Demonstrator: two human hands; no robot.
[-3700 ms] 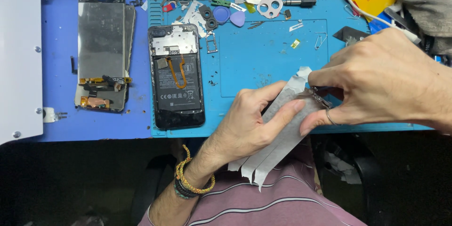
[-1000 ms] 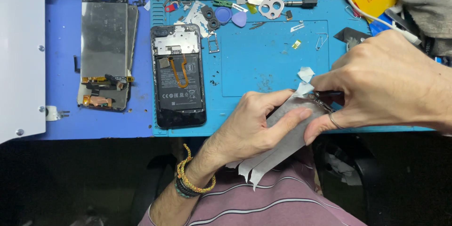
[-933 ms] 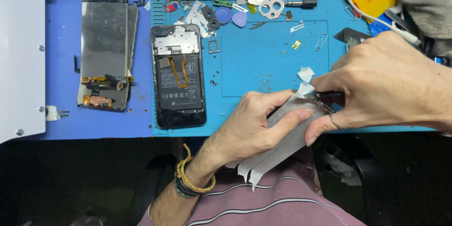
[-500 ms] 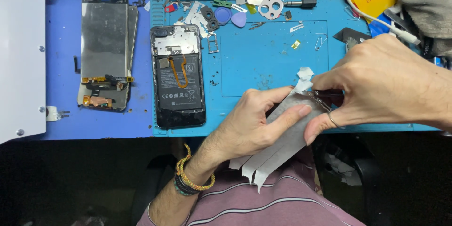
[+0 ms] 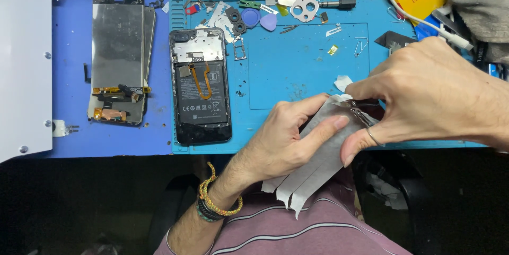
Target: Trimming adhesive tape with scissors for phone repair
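left hand: mine, fingers pinched on the grey-white paper strip sheet, which hangs off the front edge of the blue rubber work mat, cut ends dangling over my lap

right hand: fingers closed on small metal scissors, blades at the sheet's top edge

opened black phone with exposed battery: flat near the mat's left edge

detached grey screen panels: on the blue table, left of the mat

risk: my left fingertip sits right by the blades, so a slip could nick it; I reckon a crooked snip ruins the strip

hard to see: scissor blades mostly hidden under my right hand; can't tell if they're open
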